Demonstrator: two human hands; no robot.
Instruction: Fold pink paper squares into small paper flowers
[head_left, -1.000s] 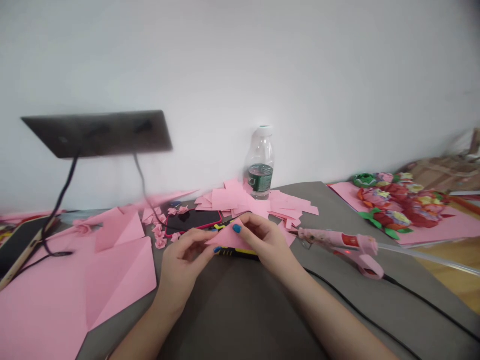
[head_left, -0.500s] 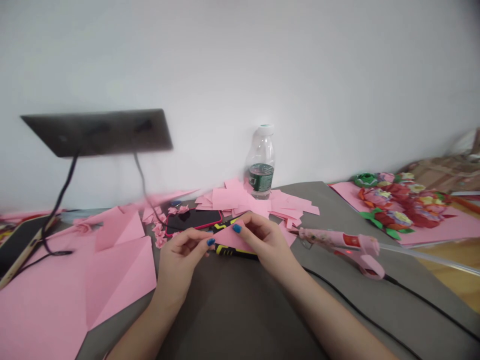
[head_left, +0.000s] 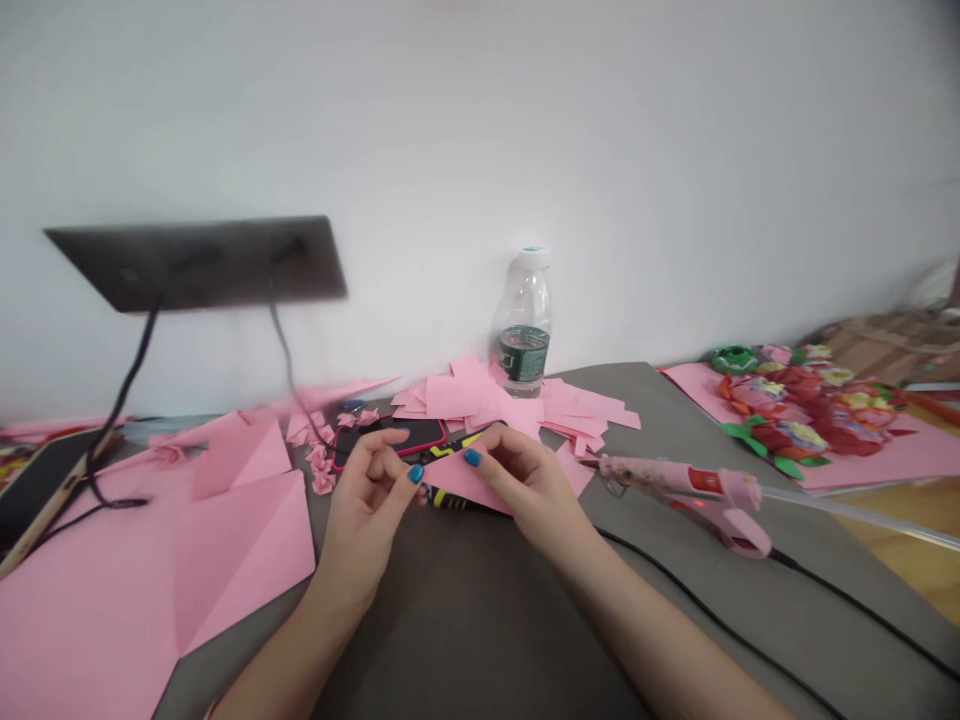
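Note:
A small piece of pink paper [head_left: 466, 480] is stretched between my two hands above the table. My right hand [head_left: 536, 485] pinches its right part, thumb on top. At the paper's narrow left tip, my left hand [head_left: 367, 515] has thumb and forefinger closed, the other fingers curled and lifted. Beneath the paper lies a tool with black and yellow handles [head_left: 444, 500], mostly covered. Behind the left hand is a phone with a red edge [head_left: 420, 432]. Small folded pink paper flowers [head_left: 321, 468] lie beside it.
A pink glue gun [head_left: 682, 485] with a red light lies right, its cord running forward. Cut pink strips [head_left: 592, 405] surround a water bottle [head_left: 525, 340]. Creased pink sheets [head_left: 97, 600] cover the left. Paper flowers [head_left: 810, 400] are far right; cords hang from a wall socket [head_left: 202, 262].
My left fingers have lifted and spread a little, with the thumb shifted slightly up at the paper's tip. My right hand keeps its pinch almost unmoved.

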